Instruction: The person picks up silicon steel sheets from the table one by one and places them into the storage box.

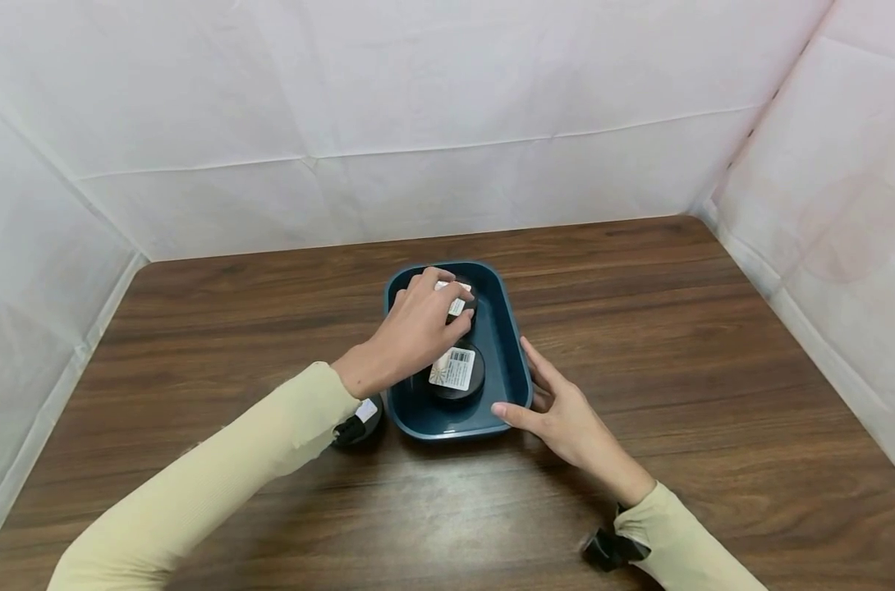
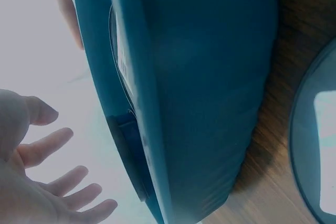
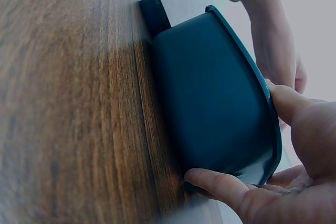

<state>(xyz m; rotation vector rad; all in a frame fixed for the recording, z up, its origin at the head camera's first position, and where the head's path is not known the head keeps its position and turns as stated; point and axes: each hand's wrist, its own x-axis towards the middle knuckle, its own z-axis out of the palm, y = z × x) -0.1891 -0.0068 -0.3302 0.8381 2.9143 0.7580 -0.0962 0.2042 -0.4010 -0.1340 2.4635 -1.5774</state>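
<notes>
A dark blue rectangular tray (image 1: 501, 361) stands on the table with two round black tubs inside. The near tub (image 1: 455, 373) carries a white barcode label on top. Over the far tub (image 1: 458, 305) hovers my left hand (image 1: 418, 324), partly covering it. The left wrist view shows the left fingers (image 2: 65, 182) spread, with nothing between them. My right hand (image 1: 566, 419) holds the tray's near right corner, thumb on the rim and fingers against the outer wall. Left of the tray, a third labelled black tub (image 1: 369, 413) is partly hidden behind the left wrist.
The brown wooden table (image 1: 640, 328) extends on both sides of the tray. White sheeting (image 1: 418, 98) hangs behind it and along the left and right sides. A black device (image 1: 613, 550) sits at the right wrist.
</notes>
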